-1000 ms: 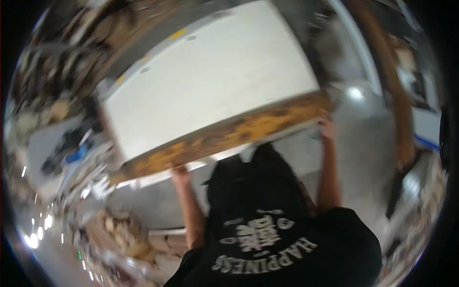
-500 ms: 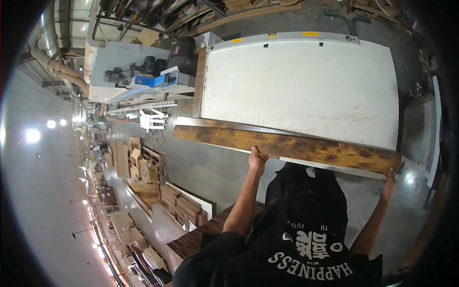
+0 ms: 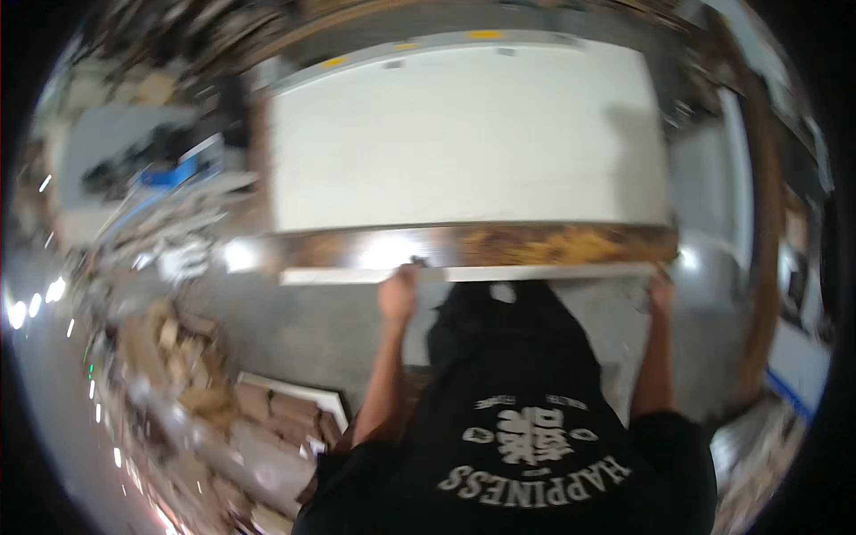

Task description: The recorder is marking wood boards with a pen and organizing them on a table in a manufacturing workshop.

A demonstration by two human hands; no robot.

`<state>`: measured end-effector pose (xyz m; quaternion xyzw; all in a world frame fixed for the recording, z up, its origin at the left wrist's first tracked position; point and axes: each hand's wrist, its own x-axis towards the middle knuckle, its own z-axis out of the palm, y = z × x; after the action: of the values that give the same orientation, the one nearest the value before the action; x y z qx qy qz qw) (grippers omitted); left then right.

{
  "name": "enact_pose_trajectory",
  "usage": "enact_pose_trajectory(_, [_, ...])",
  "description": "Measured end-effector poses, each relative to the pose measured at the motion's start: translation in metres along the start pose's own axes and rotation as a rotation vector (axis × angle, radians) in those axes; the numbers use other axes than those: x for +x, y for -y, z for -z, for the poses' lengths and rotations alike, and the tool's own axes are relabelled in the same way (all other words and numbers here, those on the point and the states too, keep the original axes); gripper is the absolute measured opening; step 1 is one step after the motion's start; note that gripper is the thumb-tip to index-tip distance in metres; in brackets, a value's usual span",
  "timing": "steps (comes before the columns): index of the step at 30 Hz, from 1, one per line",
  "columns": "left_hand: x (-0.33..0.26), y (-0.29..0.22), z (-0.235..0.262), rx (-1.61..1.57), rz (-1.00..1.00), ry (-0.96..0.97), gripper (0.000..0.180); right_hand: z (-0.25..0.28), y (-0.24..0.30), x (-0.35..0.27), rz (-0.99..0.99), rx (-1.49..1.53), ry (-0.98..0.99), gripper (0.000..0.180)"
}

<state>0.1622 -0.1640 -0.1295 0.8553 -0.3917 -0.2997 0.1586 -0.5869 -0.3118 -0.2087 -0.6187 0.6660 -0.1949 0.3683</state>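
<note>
A long narrow board with a brown, dark-mottled wood face (image 3: 535, 244) lies along the near edge of the white-topped table (image 3: 464, 143). My left hand (image 3: 399, 292) grips its near edge, left of the middle, with the thumb up at the face. At the right end, my right hand (image 3: 661, 291) is closed on the board's near corner; its fingers are partly hidden and blurred. A white strip (image 3: 553, 272) shows below the board's near edge. Light glares off the left half of the face.
A metal rail (image 3: 428, 45) with yellow labels runs along the table's far side. To the left is a machine with a blue part (image 3: 169, 174). Stacked brown panels (image 3: 285, 410) and wood offcuts (image 3: 178, 357) are on the floor at lower left. Everything is smeared by motion.
The board has swung from slanting down to the right to lying level along the table's near edge, both hands still on it. My view has turned, shifting the table leftward.
</note>
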Motion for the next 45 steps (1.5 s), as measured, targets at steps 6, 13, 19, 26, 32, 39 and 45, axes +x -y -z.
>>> enact_pose_trajectory(6, [0.018,-0.066,0.016,0.115,-0.6,-0.086,0.071,-0.102,0.139,-0.01,-0.733,0.513,-0.345,0.057])
enact_pose_trajectory(13, [0.026,-0.164,-0.069,0.308,-0.837,0.195,0.119,-0.045,0.141,-0.046,-0.537,0.36,-0.395,0.035])
enact_pose_trajectory(19, [0.019,-0.193,-0.108,0.459,-0.751,0.24,0.121,-0.013,0.115,-0.022,-0.372,0.135,-0.36,0.034])
enact_pose_trajectory(26, [0.017,-0.203,-0.11,0.486,-0.736,0.198,0.112,0.002,0.044,0.011,-0.223,-0.201,-0.243,0.038])
enact_pose_trajectory(32, [0.018,-0.213,-0.118,0.529,-0.767,0.165,0.111,0.008,0.017,0.026,-0.124,-0.241,-0.257,0.036])
enact_pose_trajectory(39, [0.013,-0.215,-0.125,0.544,-0.718,0.196,0.111,0.045,0.039,0.042,-0.297,-0.18,0.057,0.032])
enact_pose_trajectory(45, [0.011,-0.219,-0.124,0.615,-0.644,0.217,0.112,0.049,0.048,0.044,-0.264,-0.156,0.095,0.027])
